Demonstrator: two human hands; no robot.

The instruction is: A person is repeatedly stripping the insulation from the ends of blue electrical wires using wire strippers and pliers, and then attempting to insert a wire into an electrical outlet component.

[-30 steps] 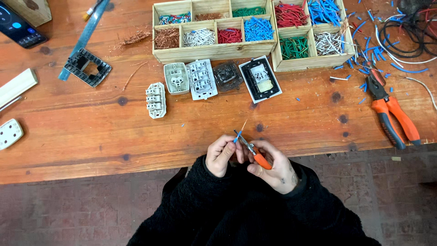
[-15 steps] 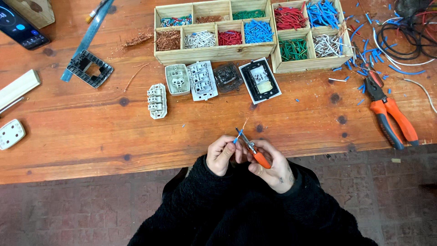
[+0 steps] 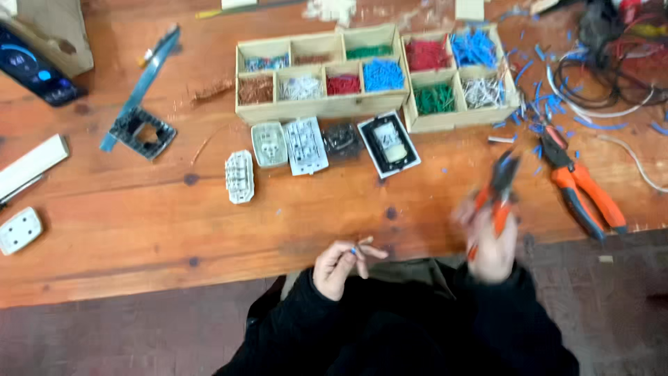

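Wire piece (image 3: 355, 248), short w/ blue tip, sits pinched in left hand (image 3: 337, 268) fingertips just over table (image 3: 139, 230) edge, prob. so the end stays presented for work. Right hand (image 3: 490, 247), blurred, is clenched round orange-handled pliers (image 3: 497, 191), nose pointing up toward wooden sorting tray (image 3: 456, 118). Left wrist bent inward, thumb & forefinger closed; right forearm raised, well apart from left. Second pliers (image 3: 581, 188) lie beside.

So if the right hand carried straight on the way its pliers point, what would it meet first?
The right hand is blurred, holding orange-handled pliers aimed up the table. First in line is probably the scatter of blue wire offcuts, then the wooden tray; depth is unclear.
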